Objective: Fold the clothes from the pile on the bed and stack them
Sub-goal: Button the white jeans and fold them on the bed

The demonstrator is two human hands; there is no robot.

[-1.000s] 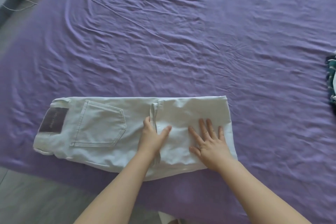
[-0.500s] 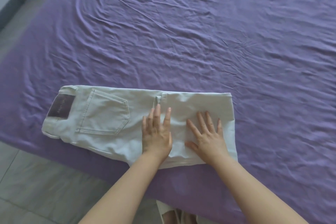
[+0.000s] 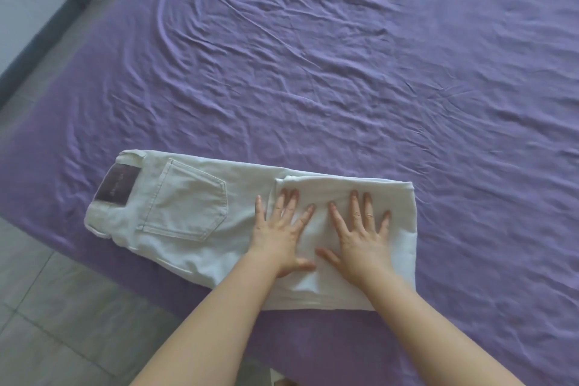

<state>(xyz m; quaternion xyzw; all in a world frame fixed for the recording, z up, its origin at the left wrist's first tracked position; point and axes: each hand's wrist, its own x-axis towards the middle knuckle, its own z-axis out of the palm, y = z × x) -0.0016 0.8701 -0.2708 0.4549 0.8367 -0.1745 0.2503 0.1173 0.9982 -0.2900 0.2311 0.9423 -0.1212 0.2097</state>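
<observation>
A bed [image 3: 344, 56] under a wrinkled purple sheet [image 3: 407, 103] fills most of the frame. Directly on it, along its lower edge left of centre, lie pale folded jeans [image 3: 188, 207], back pocket and brown waist patch facing up. Grey tiled floor [image 3: 47, 307] shows lower left.

You get soft, even daylight with faint shadows and no glare; the wide lens bends the edges, and the far corners look perhaps slightly soft.

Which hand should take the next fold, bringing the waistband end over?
Probably the left hand: it lies flat on the jeans nearer the waistband. The right hand presses the folded legs and can pin them.
</observation>
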